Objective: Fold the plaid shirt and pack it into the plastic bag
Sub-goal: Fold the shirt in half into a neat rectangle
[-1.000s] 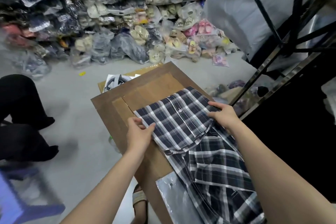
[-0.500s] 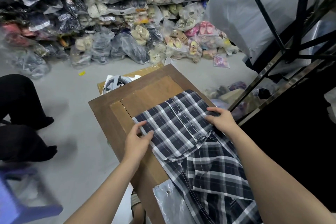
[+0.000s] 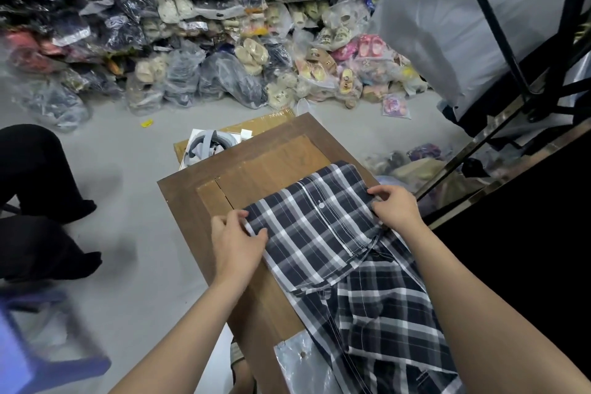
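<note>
A dark navy and white plaid shirt (image 3: 323, 233) lies on a small wooden table (image 3: 256, 176), its far part folded over into a flat panel with a white button showing. My left hand (image 3: 235, 240) pinches the panel's left corner between thumb and fingers. At the right edge of the fold, my right hand (image 3: 395, 206) grips the cloth with curled fingers. The rest of the shirt trails toward me, over a clear plastic bag (image 3: 303, 361) at the table's near end.
Piles of bagged shoes (image 3: 249, 51) fill the back wall. A person in black (image 3: 35, 189) sits at left, by a purple stool (image 3: 38, 352). A cardboard box (image 3: 220, 137) lies behind the table. A black metal rack (image 3: 518, 105) stands at right.
The view has shifted slightly. Both hands have tightened on the folded panel's side edges: the left now pinches its corner, and the right fingers have curled onto the cloth.
</note>
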